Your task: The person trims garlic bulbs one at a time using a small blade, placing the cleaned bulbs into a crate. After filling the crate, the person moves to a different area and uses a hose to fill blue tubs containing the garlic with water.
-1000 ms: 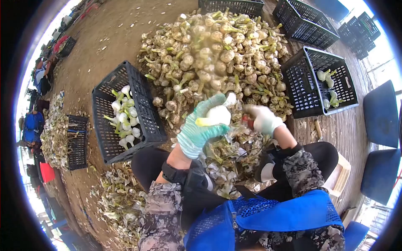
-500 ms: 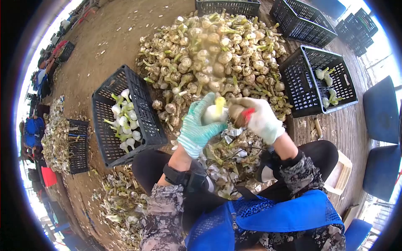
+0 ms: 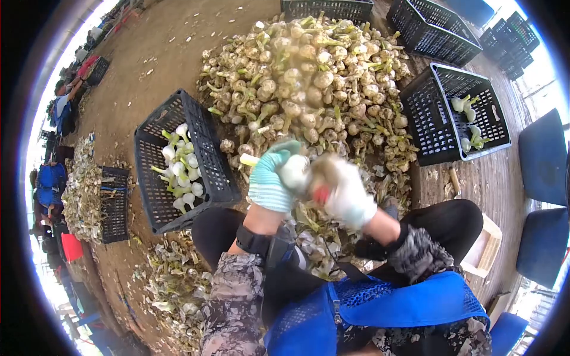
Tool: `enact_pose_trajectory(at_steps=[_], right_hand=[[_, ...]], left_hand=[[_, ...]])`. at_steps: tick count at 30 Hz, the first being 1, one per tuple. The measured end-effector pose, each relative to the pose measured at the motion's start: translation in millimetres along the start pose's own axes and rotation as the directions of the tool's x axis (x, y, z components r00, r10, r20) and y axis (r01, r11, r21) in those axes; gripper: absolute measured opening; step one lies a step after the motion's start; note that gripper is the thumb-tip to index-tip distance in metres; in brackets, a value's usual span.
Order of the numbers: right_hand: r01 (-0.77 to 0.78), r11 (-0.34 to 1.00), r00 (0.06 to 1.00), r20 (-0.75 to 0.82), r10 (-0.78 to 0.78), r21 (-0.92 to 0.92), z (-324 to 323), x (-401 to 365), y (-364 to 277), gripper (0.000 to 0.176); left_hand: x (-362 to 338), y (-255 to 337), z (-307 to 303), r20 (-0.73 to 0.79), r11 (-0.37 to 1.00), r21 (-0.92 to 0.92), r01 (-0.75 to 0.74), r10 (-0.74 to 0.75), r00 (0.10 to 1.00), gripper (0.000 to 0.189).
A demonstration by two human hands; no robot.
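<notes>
My left hand, in a green-and-white striped glove, is closed round a white garlic bulb, whose pale green stem sticks out to the left. Against the bulb's right side is my right hand, in a white glove blurred by motion. Its fingers are wrapped round something small with a red part; the rest of that object is too smeared to make out. Beyond both hands rises a big heap of unpeeled garlic. Loose skins and leaf scraps lie below the hands.
A black crate of clean bulbs stands at the left, another with a few bulbs at the right. More black crates stand behind. A wooden box is beside my right knee. People sit at the far left.
My left hand has turned the bulb, so its stem now points left instead of up. My right hand has shifted left and down, against the bulb.
</notes>
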State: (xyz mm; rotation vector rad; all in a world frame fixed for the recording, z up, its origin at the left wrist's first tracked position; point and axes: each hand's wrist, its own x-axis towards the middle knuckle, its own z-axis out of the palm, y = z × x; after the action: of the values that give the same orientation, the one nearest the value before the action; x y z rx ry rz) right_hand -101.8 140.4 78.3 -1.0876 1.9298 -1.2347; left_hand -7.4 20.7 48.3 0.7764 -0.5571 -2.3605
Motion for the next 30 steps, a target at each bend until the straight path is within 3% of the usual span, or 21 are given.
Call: enact_pose_trajectory(at_steps=[3, 4, 5, 7, 9, 10, 11, 12, 14, 15, 17, 19, 20, 22, 23, 24, 25, 26, 27, 28, 30], right_hand=[[-0.401, 0.885, 0.914, -0.039, 0.404, -0.237, -34, 33, 64, 0.019], [-0.268, 0.781, 0.897, 0.149, 0.416, -0.563, -34, 33, 90, 0.023], [-0.159, 0.761, 0.895, 0.234, 0.38, -0.629, -36, 21, 75, 0.027], [-0.128, 0.771, 0.902, 0.251, 0.352, -0.624, -41, 19, 71, 0.029], [-0.125, 0.802, 0.897, 0.28, 0.343, -0.584, -55, 28, 41, 0.031], [-0.148, 0.941, 0.949, 0.224, 0.221, -0.304, -53, 24, 28, 0.031], [-0.06, 0.995, 0.986, 0.152, 0.071, -0.075, -48, 20, 6, 0.034], [0.167, 0.981, 0.982, 0.107, -0.156, -0.1, -42, 22, -7, 0.035], [0.578, 0.797, 0.813, 0.039, -0.581, -0.176, -33, 30, -22, 0.039], [0.605, 0.784, 0.796, 0.123, -0.593, -0.135, -33, 33, -20, 0.04], [0.648, 0.76, 0.737, 0.284, -0.613, -0.042, -33, 39, -16, 0.041], [0.633, 0.766, 0.765, 0.243, -0.596, -0.112, -28, 33, -19, 0.036], [0.625, 0.767, 0.776, 0.222, -0.59, -0.147, -24, 27, -22, 0.034], [0.669, 0.742, 0.708, 0.27, -0.652, 0.038, -13, 5, -14, 0.03], [0.615, 0.787, 0.739, 0.379, -0.557, -0.042, -4, -11, -4, 0.031], [0.56, 0.818, 0.758, 0.479, -0.442, -0.131, 3, -22, 7, 0.032], [0.347, 0.893, 0.813, 0.566, -0.133, -0.288, 0, -16, 19, 0.035], [0.132, 0.877, 0.789, 0.584, 0.188, -0.461, -9, -7, 28, 0.037], [0.22, 0.817, 0.799, 0.579, 0.163, -0.533, -20, -2, 31, 0.04], [0.227, 0.878, 0.869, 0.495, 0.013, -0.421, -25, 0, 35, 0.042], [0.218, 0.947, 0.972, 0.14, -0.188, -0.236, -29, 5, -1, 0.041]], left_hand=[[-6, 12, 0, 0.124, 0.977, -0.207, -0.057, 0.084, 0.989, 0.024], [-4, 13, -2, 0.074, 0.979, -0.195, -0.06, 0.075, 0.994, 0.019], [2, 12, -8, 0.074, 0.975, -0.224, -0.007, 0.024, 0.997, 0.018], [2, 13, -2, 0.111, 0.95, -0.292, 0.109, -0.08, 0.991, 0.016], [7, 10, -6, 0.012, 0.96, -0.255, 0.117, -0.118, 0.993, 0.016], [7, 7, -8, -0.044, 0.963, -0.238, 0.125, -0.139, 0.989, 0.015], [5, 7, -7, -0.029, 0.984, -0.139, 0.113, -0.118, 0.993, 0.015], [5, 6, -7, 0.028, 0.987, -0.087, 0.135, -0.133, 0.991, 0.016], [5, 5, -12, 0.141, 0.986, 0.022, 0.166, -0.168, 0.976, 0.017], [3, 2, -12, 0.219, 0.967, 0.254, 0.027, -0.084, 0.972, 0.019], [-5, 6, -3, 0.145, 0.978, 0.087, 0.192, -0.203, 0.969, 0.021], [-1, 6, -3, 0.14, 0.946, -0.078, 0.314, -0.301, 0.943, 0.025], [3, 6, -9, 0.179, 0.944, -0.138, 0.299, -0.273, 0.945, 0.026], [8, 11, -16, 0.25, 0.93, -0.25, 0.27, -0.208, 0.946, 0.028], [14, 16, -14, 0.018, 0.845, -0.473, 0.251, -0.276, 0.961, 0.029], [13, 20, -18, 0.077, 0.874, -0.443, 0.2, -0.185, 0.98, 0.028], [10, 20, -18, 0.039, 0.857, -0.482, 0.183, -0.188, 0.981, 0.028], [7, 22, -9, 0.008, 0.84, -0.516, 0.169, -0.193, 0.981, 0.028], [8, 24, -5, 0.029, 0.866, -0.467, 0.177, -0.185, 0.982, 0.028], [6, 24, -4, 0.044, 0.889, -0.422, 0.18, -0.178, 0.983, 0.027], [7, 17, -15, 0.142, 0.907, -0.325, 0.267, -0.232, 0.962, 0.031]])
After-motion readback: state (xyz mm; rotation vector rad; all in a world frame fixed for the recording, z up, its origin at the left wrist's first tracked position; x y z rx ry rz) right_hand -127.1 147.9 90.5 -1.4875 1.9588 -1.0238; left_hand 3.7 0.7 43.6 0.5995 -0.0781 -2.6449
